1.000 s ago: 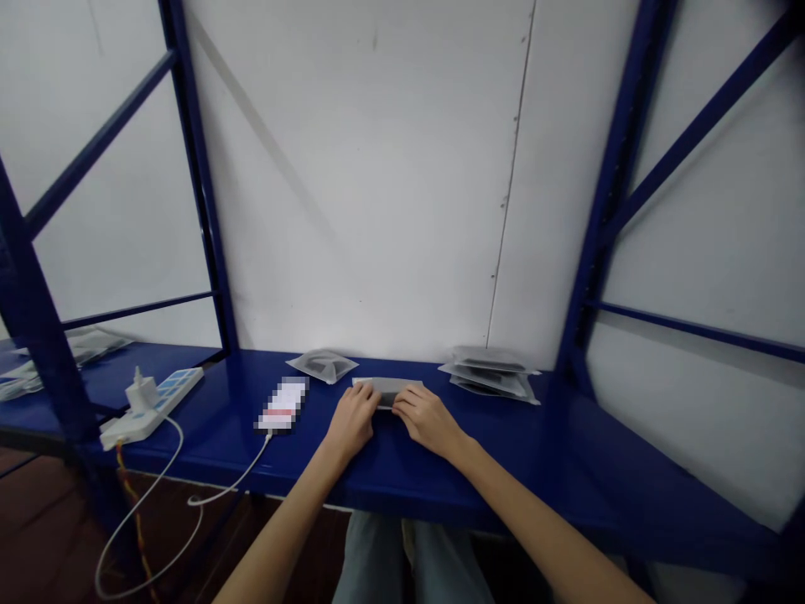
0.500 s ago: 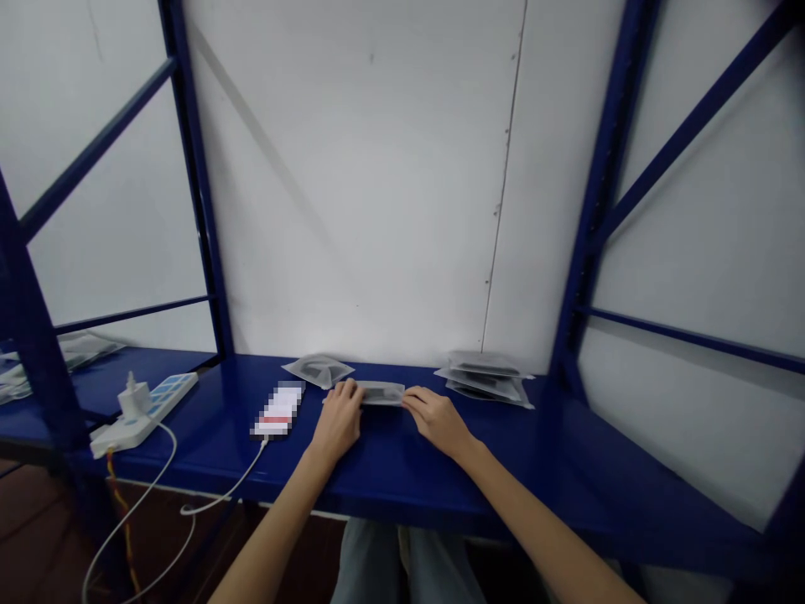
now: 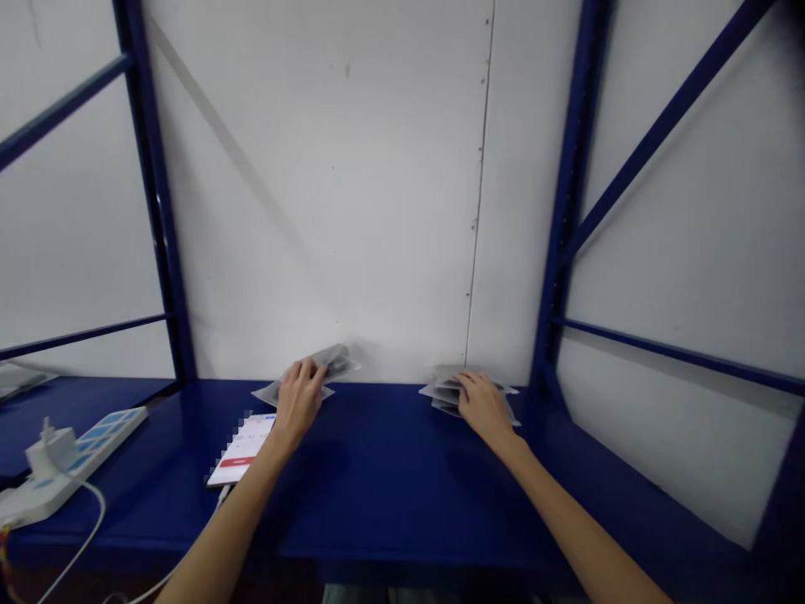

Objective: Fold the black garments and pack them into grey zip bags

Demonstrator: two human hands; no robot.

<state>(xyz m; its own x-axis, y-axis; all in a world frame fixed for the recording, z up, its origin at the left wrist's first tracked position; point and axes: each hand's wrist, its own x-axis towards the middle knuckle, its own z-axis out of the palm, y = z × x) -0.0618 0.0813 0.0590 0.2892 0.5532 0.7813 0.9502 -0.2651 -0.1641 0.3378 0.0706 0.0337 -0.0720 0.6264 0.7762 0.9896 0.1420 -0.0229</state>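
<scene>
At the back left of the blue table (image 3: 390, 478), my left hand (image 3: 300, 399) is closed on a frosted plastic bag (image 3: 336, 359) with something dark inside, held tilted. Under it lies another frosted bag (image 3: 267, 393), partly covered by the hand. Toward the back right, my right hand (image 3: 485, 408) has its fingers bent over the edge of the top bag in a stack of frosted bags (image 3: 444, 389). The thumb is hidden there. What the bags contain is too blurred to name.
A phone (image 3: 242, 453) with a lit screen and a charging cable lies beside my left forearm. Farther left is a white power strip (image 3: 88, 461) with a plugged-in charger (image 3: 51, 453). Blue frame posts (image 3: 154, 210) and a white wall (image 3: 340, 210) close off the back.
My left hand has carried the bag from the middle of the table to the back left. My right hand has let go of it and moved right onto the stack. The view has shifted.
</scene>
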